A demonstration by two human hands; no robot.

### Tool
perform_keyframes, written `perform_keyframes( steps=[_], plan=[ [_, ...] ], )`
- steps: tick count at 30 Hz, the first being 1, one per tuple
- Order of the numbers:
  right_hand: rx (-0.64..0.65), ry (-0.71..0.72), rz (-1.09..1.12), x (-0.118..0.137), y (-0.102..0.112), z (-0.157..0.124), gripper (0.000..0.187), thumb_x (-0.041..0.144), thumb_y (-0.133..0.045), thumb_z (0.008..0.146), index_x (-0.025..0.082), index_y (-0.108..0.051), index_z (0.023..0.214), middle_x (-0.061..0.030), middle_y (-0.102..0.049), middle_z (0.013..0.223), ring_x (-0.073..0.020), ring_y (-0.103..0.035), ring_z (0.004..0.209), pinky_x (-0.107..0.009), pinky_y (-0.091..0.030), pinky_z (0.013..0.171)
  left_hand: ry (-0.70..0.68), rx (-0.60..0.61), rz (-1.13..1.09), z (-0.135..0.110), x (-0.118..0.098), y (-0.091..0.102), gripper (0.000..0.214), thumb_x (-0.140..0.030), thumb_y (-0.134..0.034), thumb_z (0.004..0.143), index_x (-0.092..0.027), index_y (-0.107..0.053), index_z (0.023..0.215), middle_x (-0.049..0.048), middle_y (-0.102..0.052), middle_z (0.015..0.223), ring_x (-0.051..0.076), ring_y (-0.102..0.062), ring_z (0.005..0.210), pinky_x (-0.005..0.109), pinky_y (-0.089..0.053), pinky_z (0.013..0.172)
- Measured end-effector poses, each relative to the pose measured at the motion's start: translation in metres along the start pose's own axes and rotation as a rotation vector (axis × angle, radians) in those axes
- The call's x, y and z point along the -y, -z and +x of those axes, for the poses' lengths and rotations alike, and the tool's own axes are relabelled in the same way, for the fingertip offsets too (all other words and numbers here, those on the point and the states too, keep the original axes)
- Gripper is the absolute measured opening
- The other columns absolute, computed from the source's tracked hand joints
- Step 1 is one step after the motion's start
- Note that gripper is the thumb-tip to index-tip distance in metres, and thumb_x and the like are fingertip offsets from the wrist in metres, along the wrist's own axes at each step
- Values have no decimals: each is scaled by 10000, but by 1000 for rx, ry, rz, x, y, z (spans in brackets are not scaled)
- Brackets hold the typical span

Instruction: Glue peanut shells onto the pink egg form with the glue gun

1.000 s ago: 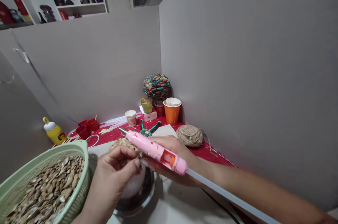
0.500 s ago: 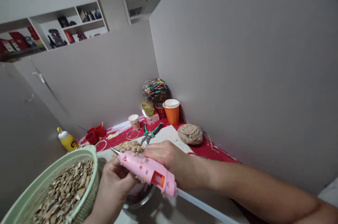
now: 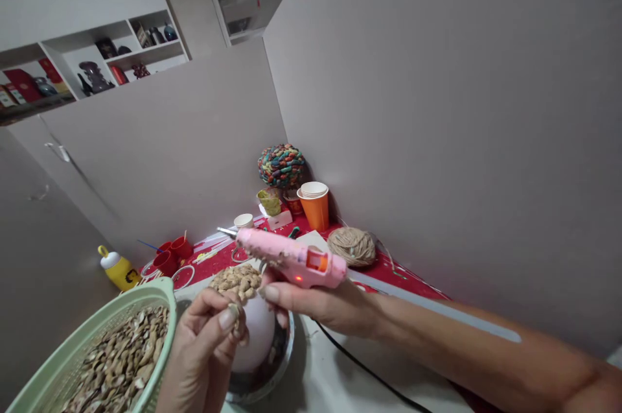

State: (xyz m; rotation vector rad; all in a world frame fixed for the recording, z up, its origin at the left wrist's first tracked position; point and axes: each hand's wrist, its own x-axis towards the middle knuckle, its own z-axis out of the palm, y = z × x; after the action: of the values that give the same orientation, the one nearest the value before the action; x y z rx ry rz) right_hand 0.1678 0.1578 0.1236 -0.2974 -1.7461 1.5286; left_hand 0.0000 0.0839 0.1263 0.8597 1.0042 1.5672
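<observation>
My right hand (image 3: 315, 299) grips a pink glue gun (image 3: 286, 255), its metal tip pointing left above the table and a white glue stick (image 3: 437, 309) trailing back along my forearm. My left hand (image 3: 207, 342) pinches a small nut shell (image 3: 236, 316) between thumb and fingers, just left of a white ball (image 3: 257, 332). The ball sits in a metal bowl (image 3: 279, 361), and its top is covered with glued shells (image 3: 238, 280). A green basket (image 3: 72, 354) full of several shells stands at the lower left.
On the red cloth at the back are an orange cup stack (image 3: 315, 204), a multicoloured woven ball (image 3: 282, 165), a twine ball (image 3: 352, 246), red cups (image 3: 172, 254), a small paper cup (image 3: 243, 222) and a yellow bottle (image 3: 116, 267). Grey partition walls close the corner. A black cord (image 3: 369, 374) crosses the table.
My right hand lifted the glue gun up and away from the shell. My left hand moved down and left with the shell, beside the ball. The camera shifted slightly.
</observation>
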Motion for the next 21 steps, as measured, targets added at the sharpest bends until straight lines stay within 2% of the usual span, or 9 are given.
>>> perform_keyframes(
  steps=[3, 6, 9, 11, 14, 16, 21],
  plan=[
    [73, -2, 29, 2, 5, 2, 188, 289, -579, 851, 142, -535, 743, 23, -543, 641, -59, -536, 576, -164, -461, 570, -61, -69, 32, 7, -1, 7, 262, -252, -893, 580, -192, -689, 734, -20, -653, 704, 82, -577, 592, 172, -513, 597],
    [179, 14, -82, 7, 8, 3, 154, 191, -580, 795, 158, -528, 654, 35, -532, 562, -61, -511, 510, -155, -438, 498, -80, -99, 41, 12, 1, 10, 291, -253, -903, 568, -205, -717, 787, -17, -678, 723, 88, -614, 607, 177, -540, 619],
    [204, 50, -170, 5, 8, 5, 190, 186, -603, 790, 164, -528, 617, 37, -528, 545, -65, -505, 494, -151, -426, 466, -72, -94, 47, 14, 1, 8, 283, -248, -906, 561, -207, -719, 769, -14, -692, 732, 102, -641, 631, 190, -558, 645],
    [170, 53, -156, 1, 8, 7, 198, 239, -617, 812, 156, -541, 649, 36, -524, 555, -64, -505, 498, -155, -434, 478, -58, -100, 54, 14, 2, 7, 282, -235, -911, 547, -201, -709, 742, -16, -692, 733, 109, -653, 635, 196, -564, 645],
    [42, 23, -121, -6, 7, 10, 147, 271, -643, 812, 137, -600, 772, 24, -561, 629, -70, -534, 535, -161, -456, 502, -49, -99, 69, 14, 3, 6, 277, -213, -909, 542, -194, -696, 718, -19, -692, 746, 111, -660, 638, 197, -564, 645],
    [-6, 33, -174, -9, 6, 11, 133, 258, -665, 807, 132, -627, 830, 5, -601, 703, -85, -562, 602, -173, -477, 545, -47, -77, 82, 15, 6, 7, 265, -217, -903, 559, -194, -695, 721, -15, -699, 748, 115, -664, 658, 201, -564, 667],
    [-27, 215, -421, -19, 4, 9, 138, 241, -643, 843, 159, -569, 759, 16, -560, 721, -91, -515, 646, -189, -460, 602, -31, -65, 118, 16, 12, 8, 263, -243, -896, 580, -194, -691, 738, -6, -716, 758, 122, -668, 684, 213, -562, 698]
  ],
)
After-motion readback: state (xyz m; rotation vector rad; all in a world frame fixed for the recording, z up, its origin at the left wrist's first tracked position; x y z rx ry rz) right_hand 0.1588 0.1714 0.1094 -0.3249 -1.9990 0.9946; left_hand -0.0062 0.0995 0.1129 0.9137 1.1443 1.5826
